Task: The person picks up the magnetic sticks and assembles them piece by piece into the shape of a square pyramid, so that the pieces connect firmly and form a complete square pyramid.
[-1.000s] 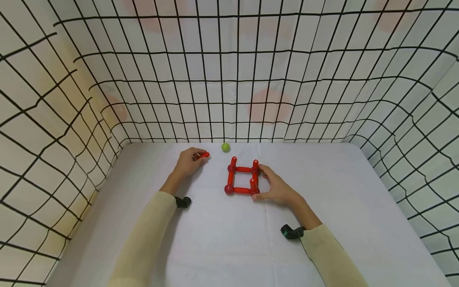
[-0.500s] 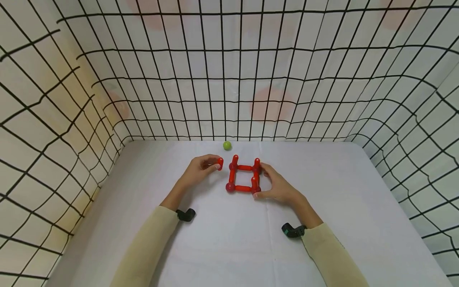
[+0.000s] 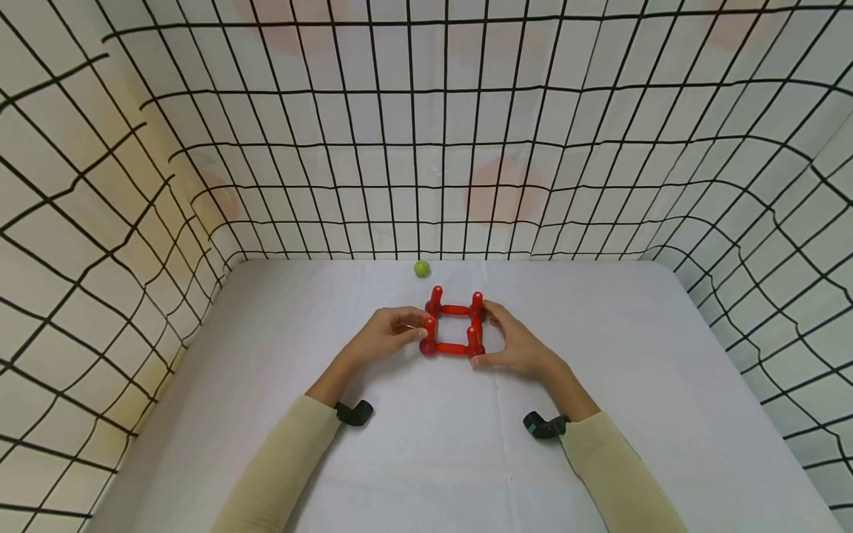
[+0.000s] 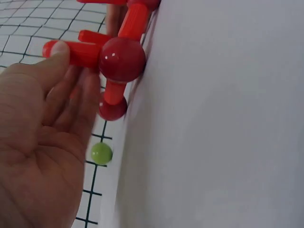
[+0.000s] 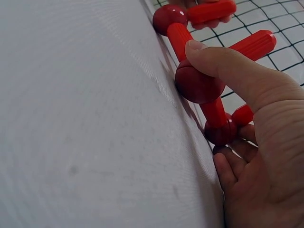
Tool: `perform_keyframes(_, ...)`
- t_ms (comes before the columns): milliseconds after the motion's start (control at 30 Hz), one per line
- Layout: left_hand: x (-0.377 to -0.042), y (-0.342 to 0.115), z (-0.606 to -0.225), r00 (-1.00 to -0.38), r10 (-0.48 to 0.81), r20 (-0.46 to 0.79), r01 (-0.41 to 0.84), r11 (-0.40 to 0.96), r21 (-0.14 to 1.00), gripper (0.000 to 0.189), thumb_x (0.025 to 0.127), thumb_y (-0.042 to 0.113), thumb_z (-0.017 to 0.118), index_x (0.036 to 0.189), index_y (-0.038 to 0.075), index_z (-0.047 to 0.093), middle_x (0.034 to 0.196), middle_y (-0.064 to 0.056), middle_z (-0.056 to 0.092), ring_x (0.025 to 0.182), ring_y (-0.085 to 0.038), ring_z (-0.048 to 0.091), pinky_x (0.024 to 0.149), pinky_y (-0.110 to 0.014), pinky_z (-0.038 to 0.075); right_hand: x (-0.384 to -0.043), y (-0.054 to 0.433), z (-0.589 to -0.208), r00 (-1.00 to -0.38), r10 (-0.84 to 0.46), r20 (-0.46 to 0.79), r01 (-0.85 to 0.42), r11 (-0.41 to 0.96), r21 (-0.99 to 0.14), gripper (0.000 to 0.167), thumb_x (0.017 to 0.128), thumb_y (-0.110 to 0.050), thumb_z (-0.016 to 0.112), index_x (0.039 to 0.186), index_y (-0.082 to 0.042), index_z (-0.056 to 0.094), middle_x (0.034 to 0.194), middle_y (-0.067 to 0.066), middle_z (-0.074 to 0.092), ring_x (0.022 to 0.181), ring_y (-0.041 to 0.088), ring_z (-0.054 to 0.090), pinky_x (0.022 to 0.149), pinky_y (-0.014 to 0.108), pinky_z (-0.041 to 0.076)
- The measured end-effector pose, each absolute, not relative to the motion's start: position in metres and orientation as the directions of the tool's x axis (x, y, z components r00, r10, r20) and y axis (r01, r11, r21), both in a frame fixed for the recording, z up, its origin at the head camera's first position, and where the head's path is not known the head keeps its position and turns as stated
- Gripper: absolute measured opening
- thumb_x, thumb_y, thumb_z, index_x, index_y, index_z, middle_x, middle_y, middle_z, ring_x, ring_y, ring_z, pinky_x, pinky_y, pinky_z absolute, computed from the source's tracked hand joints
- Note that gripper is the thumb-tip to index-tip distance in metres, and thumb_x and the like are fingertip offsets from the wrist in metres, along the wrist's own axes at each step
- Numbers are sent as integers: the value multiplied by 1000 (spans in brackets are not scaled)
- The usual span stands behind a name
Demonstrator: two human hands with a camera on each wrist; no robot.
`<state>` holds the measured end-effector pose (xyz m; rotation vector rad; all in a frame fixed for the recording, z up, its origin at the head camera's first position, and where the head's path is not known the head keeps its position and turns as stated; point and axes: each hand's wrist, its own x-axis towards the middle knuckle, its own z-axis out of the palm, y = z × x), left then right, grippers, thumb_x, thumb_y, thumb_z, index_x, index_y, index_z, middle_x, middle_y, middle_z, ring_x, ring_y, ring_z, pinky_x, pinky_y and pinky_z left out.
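Note:
A square frame of red rods and dark red balls (image 3: pixel 453 349) lies on the white table, with upright rods at its corners. My left hand (image 3: pixel 386 334) pinches a red rod (image 4: pixel 83 53) between thumb and fingers. That rod stands upright at the near left ball (image 4: pixel 122 60), its lower end right at the ball. On the other side, my right hand (image 3: pixel 520 346) holds the frame by its right side. In the right wrist view its thumb presses the near right ball (image 5: pixel 199 81), while the fingers reach the far right ball (image 5: pixel 221 129).
A small green ball (image 3: pixel 422 269) sits behind the frame at the table's back edge. Black wire grid (image 3: pixel 426 148) walls surround the back and both sides of the white-covered table (image 3: pixel 426 459).
My left hand has moved right and nearer with the red rod, turned it upright, and brought it to the near left ball. The right hand keeps its hold on the frame.

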<state>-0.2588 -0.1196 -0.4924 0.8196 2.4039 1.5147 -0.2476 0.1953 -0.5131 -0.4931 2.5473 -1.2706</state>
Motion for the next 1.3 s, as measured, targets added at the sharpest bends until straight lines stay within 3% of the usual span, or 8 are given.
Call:
perform_keyframes(233, -251, -115, -494, -826, 546, 142, 366, 326, 871, 31, 96, 20, 74, 126, 15, 70, 115, 0, 75, 108, -16, 71, 94, -29, 59, -247, 202, -511, -912, -409, -4, -206, 468, -860, 112, 73, -46, 93, 161, -23, 27, 163, 6, 37, 149, 33, 40, 120, 52, 39)
perform_keyframes(433, -245, -112, -495, -820, 553, 148, 378, 329, 865, 34, 96, 22, 75, 129, 16, 69, 116, 1, 75, 107, -15, 71, 93, -28, 60, -240, 214, -501, -905, -418, 82, -264, 402, -877, 59, 85, -29, 86, 134, -13, 58, 130, 9, 64, 118, 29, 63, 102, 43, 56)
perform_keyframes(567, -244, -110, -496, -824, 541, 166, 397, 343, 851, 35, 96, 21, 74, 130, 14, 69, 118, 2, 75, 106, -14, 71, 92, -27, 60, -237, 212, -493, -859, -498, 114, -329, 368, -870, 36, 90, -20, 81, 124, -16, 68, 115, 5, 71, 103, 22, 66, 92, 31, 58)
perform_keyframes(733, -244, -106, -495, -826, 536, 177, 412, 358, 838, 38, 97, 20, 74, 133, 10, 69, 119, 0, 76, 107, -14, 71, 91, -26, 60, -236, 203, -490, -845, -522, 116, -368, 409, -835, 30, 96, -21, 74, 125, -15, 69, 112, 1, 71, 102, 18, 65, 89, 27, 57)
perform_keyframes(1300, -246, -89, -496, -856, 476, 203, 436, 452, 779, 36, 95, 26, 76, 129, 15, 72, 106, 4, 78, 95, -9, 70, 86, -25, 60, -239, 177, -495, -913, -398, 93, -306, 517, -799, 28, 99, -26, 70, 124, -13, 71, 101, -1, 72, 94, 17, 64, 84, 30, 56)
